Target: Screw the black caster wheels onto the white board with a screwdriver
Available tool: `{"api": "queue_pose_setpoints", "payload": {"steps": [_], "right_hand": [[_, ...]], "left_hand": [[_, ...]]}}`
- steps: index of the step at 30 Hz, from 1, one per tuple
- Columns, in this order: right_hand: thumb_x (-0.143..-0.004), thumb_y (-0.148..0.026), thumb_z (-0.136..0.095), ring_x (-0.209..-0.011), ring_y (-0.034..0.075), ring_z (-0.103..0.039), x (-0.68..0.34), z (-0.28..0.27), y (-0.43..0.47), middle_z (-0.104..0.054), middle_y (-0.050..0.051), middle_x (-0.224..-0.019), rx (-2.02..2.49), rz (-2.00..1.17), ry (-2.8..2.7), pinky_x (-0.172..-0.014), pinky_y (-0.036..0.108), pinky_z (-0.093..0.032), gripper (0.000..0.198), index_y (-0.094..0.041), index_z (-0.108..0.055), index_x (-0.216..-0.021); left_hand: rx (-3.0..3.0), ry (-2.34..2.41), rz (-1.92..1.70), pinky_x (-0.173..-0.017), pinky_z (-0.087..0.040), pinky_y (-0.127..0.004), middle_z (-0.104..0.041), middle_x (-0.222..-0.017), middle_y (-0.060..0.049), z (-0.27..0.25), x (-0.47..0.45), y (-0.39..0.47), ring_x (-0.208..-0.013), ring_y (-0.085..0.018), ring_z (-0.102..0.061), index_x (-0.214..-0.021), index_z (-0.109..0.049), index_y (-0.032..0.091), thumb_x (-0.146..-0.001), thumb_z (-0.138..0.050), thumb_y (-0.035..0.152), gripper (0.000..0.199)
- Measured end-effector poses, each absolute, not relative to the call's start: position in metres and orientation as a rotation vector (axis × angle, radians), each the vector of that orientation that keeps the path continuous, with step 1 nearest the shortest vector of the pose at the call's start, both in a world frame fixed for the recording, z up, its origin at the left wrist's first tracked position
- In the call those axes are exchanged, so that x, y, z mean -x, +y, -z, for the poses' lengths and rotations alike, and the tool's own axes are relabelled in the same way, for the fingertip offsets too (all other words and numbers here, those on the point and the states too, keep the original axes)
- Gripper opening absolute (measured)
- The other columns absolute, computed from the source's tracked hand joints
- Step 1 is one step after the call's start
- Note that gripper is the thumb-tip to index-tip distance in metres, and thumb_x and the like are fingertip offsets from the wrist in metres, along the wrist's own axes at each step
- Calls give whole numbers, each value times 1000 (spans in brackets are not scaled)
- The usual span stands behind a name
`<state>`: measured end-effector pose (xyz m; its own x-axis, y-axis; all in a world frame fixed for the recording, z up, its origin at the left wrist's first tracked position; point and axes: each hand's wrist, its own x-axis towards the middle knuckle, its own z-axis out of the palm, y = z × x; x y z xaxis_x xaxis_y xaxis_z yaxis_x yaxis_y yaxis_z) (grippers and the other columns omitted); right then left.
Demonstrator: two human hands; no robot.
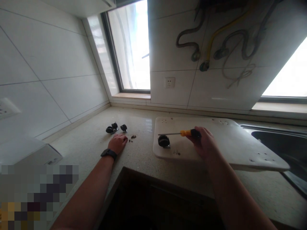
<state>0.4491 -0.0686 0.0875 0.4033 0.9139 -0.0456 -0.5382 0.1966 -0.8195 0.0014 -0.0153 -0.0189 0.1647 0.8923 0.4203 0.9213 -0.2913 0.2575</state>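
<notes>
My right hand (203, 140) is wrapped round the yellow and black handle of a screwdriver (185, 133). Its shaft points left, the tip just above a black caster wheel (163, 141) that sits at the left end of a white board (223, 140). Wearing a dark watch (109, 154), my left hand (118, 142) rests low on the counter, fingers curled together; what they pinch, if anything, is hidden. Close to its fingertips lies a small pile of screws (133, 137). Just beyond that hand are more casters, a pair (112, 128) and a single one (123, 128).
The board reaches over the edge of a sink (278, 143) on the right. A dark opening (155, 198) cuts into the counter (81, 140) in front of me. Hoses (212, 35) hang on the tiled wall, near a socket (169, 82). A white box-like object (35, 156) stands left.
</notes>
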Motion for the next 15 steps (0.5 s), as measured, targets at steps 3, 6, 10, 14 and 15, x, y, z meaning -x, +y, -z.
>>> {"api": "queue_pose_setpoints", "payload": {"steps": [3, 6, 10, 14, 15], "right_hand": [[-75, -17, -79, -70, 15, -69, -448, -87, -69, -65, 0, -77, 871, -1069, -519, -65, 34, -69, 19, -18, -61, -81], [-74, -20, -82, -69, 15, -69, -448, -87, -68, -65, -1, -77, 867, -1065, -527, -64, 35, -69, 24, -19, -59, -82], [-73, -25, -86, -70, 16, -69, -450, -85, -67, -64, -1, -77, 857, -1072, -540, -65, 38, -69, 31, -20, -58, -84], [-72, -24, -87, -70, 16, -69, -451, -82, -66, -64, -1, -78, 839, -1081, -542, -63, 36, -69, 32, -20, -58, -84], [-72, -24, -86, -70, 17, -69, -452, -82, -65, -64, 0, -78, 830, -1085, -543, -63, 36, -69, 31, -20, -58, -83]], "left_hand": [[2351, -1854, 827, -96, -50, -47, -75, -94, -13, 18, -4, -16, -98, -34, -65, -86, -78, 23, -92, -62, 29, 18], [2363, -1871, 905, -99, -49, -49, -75, -96, -13, 17, -7, -17, -100, -34, -65, -87, -77, 21, -90, -63, 29, 16], [2379, -1923, 1059, -98, -49, -49, -76, -96, -14, 15, -13, -16, -98, -33, -66, -93, -77, 19, -90, -62, 31, 19], [2410, -2007, 1262, -87, -52, -44, -75, -93, -12, 14, -24, -15, -87, -28, -67, -107, -77, 14, -90, -61, 33, 30], [2429, -2026, 1316, -85, -53, -42, -75, -93, -12, 13, -26, -15, -85, -27, -67, -108, -77, 15, -89, -62, 34, 30]]}}
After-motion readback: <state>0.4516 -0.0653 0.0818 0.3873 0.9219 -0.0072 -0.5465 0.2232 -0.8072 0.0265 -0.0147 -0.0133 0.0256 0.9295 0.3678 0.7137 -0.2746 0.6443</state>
